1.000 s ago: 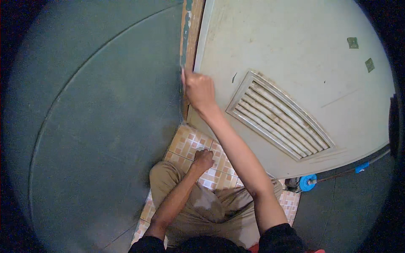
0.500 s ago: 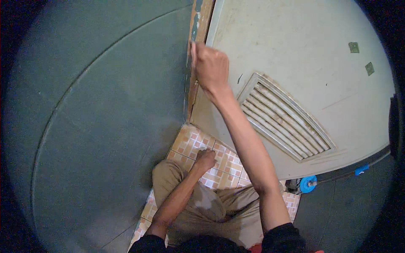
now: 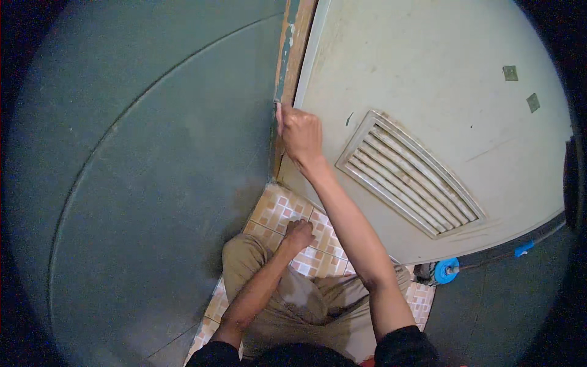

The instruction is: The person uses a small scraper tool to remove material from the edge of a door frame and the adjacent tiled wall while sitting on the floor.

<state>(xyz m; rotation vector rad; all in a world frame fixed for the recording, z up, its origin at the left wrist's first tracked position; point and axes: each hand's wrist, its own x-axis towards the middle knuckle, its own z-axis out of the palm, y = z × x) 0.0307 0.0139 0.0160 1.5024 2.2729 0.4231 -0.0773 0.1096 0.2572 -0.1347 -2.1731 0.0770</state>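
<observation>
Standing upright between the green wall (image 3: 159, 171) and the pale door (image 3: 416, 67), the wooden frame (image 3: 294, 64) is met at its lower part by the right hand (image 3: 302, 133). Its narrow edge is marked by chipped blue-green paint, with bare wood exposed alongside. Half a second ago a higher place on this edge was reached; now the right hand has been brought down along it, closer to the floor. By this shift, a lower stretch of the same edge is judged to be worked, with the contact kept on the chipped line. The right hand is closed into a fist, its back turned up and its thumb laid along the edge; whether anything small is gripped inside cannot be told, since the palm is hidden.

Well below, the left hand (image 3: 299, 235) is held loosely curled above the tiled floor (image 3: 275, 202), nothing being seen in it, though its underside is hidden; its place has hardly been changed. The left forearm is laid across the brown trousers (image 3: 293, 293) of the seated person. Farther out, a slatted vent (image 3: 409, 177) is set into the door, and beyond its lower edge a dark cylinder with a blue round end (image 3: 446, 270) is seen.
</observation>
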